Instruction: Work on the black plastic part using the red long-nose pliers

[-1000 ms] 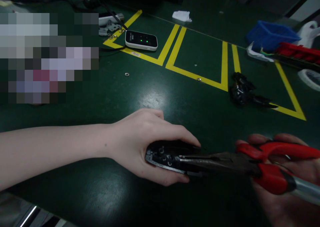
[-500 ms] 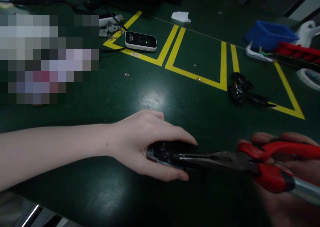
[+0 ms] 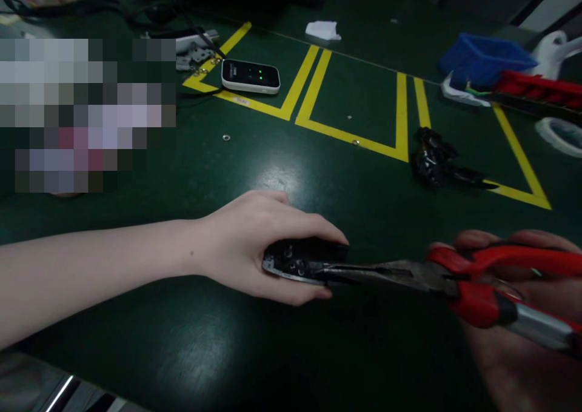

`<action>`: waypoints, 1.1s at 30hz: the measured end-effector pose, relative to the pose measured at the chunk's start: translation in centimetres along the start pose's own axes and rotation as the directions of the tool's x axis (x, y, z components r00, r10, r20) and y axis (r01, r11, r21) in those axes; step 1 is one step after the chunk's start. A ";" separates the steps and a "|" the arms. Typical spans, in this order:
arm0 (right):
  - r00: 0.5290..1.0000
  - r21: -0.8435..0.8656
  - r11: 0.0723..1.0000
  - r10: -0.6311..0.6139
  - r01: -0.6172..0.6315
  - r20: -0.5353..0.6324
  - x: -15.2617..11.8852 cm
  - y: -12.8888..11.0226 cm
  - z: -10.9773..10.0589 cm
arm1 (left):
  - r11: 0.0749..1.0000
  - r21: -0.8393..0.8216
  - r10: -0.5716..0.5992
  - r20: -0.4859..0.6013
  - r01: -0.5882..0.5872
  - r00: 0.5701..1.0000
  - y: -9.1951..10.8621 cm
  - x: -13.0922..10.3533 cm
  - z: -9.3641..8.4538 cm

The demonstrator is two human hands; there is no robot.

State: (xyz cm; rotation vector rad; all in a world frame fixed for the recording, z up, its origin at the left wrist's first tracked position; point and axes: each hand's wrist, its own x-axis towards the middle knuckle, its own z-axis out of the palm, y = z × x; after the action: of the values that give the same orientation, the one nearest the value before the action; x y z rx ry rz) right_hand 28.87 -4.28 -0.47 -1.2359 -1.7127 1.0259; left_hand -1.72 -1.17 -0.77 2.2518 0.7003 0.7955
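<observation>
green tabletop: outstretched left hand curls round black part, right hand clasps pliers.

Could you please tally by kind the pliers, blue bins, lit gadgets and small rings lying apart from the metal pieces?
Pliers: 1, in the right hand
Blue bin: 1
Lit gadget: 1
Small rings: 2, one on yellow tape
Total: 5
</observation>
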 end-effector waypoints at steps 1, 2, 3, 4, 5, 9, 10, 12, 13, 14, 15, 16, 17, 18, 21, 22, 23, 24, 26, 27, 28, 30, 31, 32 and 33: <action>0.996 0.094 0.994 0.064 -0.059 -0.056 -0.1 -0.2 0.2 | 1.000 -0.005 0.008 0.004 -0.008 1.000 0.0 0.0 0.1; 0.983 0.196 0.974 0.141 -0.116 -0.115 -0.1 -0.4 0.5 | 1.000 -0.009 0.015 0.010 -0.015 1.000 0.0 0.0 0.1; 0.967 0.267 0.951 0.202 -0.156 -0.153 -0.2 -0.6 0.6 | 1.000 -0.012 0.020 0.013 -0.019 1.000 0.0 0.0 0.2; 0.957 0.297 0.938 0.235 -0.177 -0.172 -0.2 -0.6 0.7 | 1.000 -0.013 0.022 0.011 -0.022 1.000 0.0 0.0 0.2; 0.948 0.311 0.931 0.257 -0.190 -0.190 -0.2 -0.4 0.8 | 1.000 -0.015 0.023 0.009 -0.023 1.000 0.0 0.0 0.2; 0.943 0.328 0.925 0.266 -0.191 -0.201 -0.1 1.0 0.1 | 1.000 -0.007 0.010 0.032 -0.010 0.999 0.1 0.1 0.1; 0.951 0.326 0.929 0.243 -0.172 -0.190 -0.1 1.4 -0.1 | 1.000 -0.004 0.004 0.043 -0.003 0.999 0.2 0.1 0.0; 0.969 0.329 0.932 0.205 -0.151 -0.137 0.0 1.8 -0.4 | 1.000 0.001 -0.012 0.063 0.012 0.998 0.3 0.2 -0.1; 0.976 0.324 0.935 0.187 -0.144 -0.107 0.0 1.8 -0.4 | 1.000 0.000 -0.019 0.073 0.019 0.997 0.3 0.2 -0.1; 0.980 0.318 0.937 0.179 -0.143 -0.087 0.0 1.7 -0.3 | 1.000 -0.003 -0.027 0.085 0.027 0.996 0.3 0.3 -0.1; 0.981 0.312 0.939 0.176 -0.144 -0.078 0.0 1.5 0.0 | 0.999 -0.008 -0.036 0.090 0.037 0.995 0.4 0.3 0.0; 0.980 0.311 0.938 0.182 -0.150 -0.079 -0.1 1.2 0.3 | 0.999 -0.016 -0.043 0.089 0.044 0.995 0.4 0.3 0.0; 0.977 0.317 0.935 0.196 -0.160 -0.087 -0.2 0.9 0.6 | 0.998 -0.029 -0.045 0.084 0.048 0.995 0.4 0.2 0.1; 0.974 0.328 0.930 0.207 -0.166 -0.095 -0.2 0.6 1.0 | 0.998 -0.047 -0.047 0.076 0.050 0.996 0.4 0.2 0.2; 0.976 0.326 0.931 0.201 -0.162 -0.088 -0.3 0.0 1.8 | 0.994 -0.095 -0.045 0.068 0.051 0.997 0.5 0.1 0.3; 0.978 0.312 0.937 0.189 -0.154 -0.086 -0.3 -0.1 1.9 | 0.993 -0.101 -0.046 0.072 0.053 0.996 0.5 0.1 0.3; 0.981 0.300 0.943 0.177 -0.146 -0.081 -0.3 -0.1 1.9 | 0.993 -0.100 -0.051 0.075 0.058 0.996 0.6 0.1 0.3; 0.982 0.294 0.945 0.173 -0.144 -0.076 -0.2 -0.1 1.8 | 0.993 -0.096 -0.056 0.076 0.063 0.996 0.6 0.1 0.3; 0.982 0.301 0.942 0.178 -0.150 -0.069 -0.1 -0.2 1.7 | 0.994 -0.089 -0.059 0.072 0.065 0.996 0.6 0.1 0.3; 0.982 0.306 0.940 0.179 -0.150 -0.067 0.0 -0.2 1.6 | 0.994 -0.092 -0.058 0.073 0.064 0.996 0.6 0.1 0.3; 0.982 0.309 0.939 0.179 -0.151 -0.066 0.1 -0.2 1.6 | 0.994 -0.095 -0.055 0.073 0.062 0.996 0.6 0.2 0.3; 0.985 0.297 0.945 0.161 -0.135 -0.064 0.2 -0.3 1.8 | 0.994 -0.092 -0.053 0.070 0.059 0.996 0.6 0.2 0.3; 0.988 0.288 0.950 0.145 -0.122 -0.060 0.2 -0.3 1.9 | 0.995 -0.087 -0.052 0.068 0.058 0.996 0.5 0.2 0.3; 0.990 0.278 0.954 0.133 -0.113 -0.054 0.2 -0.4 2.0 | 0.995 -0.085 -0.049 0.063 0.054 0.997 0.5 0.2 0.3; 0.991 0.268 0.957 0.128 -0.111 -0.044 0.2 -0.4 2.1 | 0.995 -0.082 -0.046 0.056 0.051 0.997 0.5 0.2 0.3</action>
State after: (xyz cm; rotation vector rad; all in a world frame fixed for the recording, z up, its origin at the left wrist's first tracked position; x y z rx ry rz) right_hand 26.77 -4.50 -0.88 -1.1939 -1.4147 1.2324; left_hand -1.25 -1.54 -0.54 2.1652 0.6816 0.7244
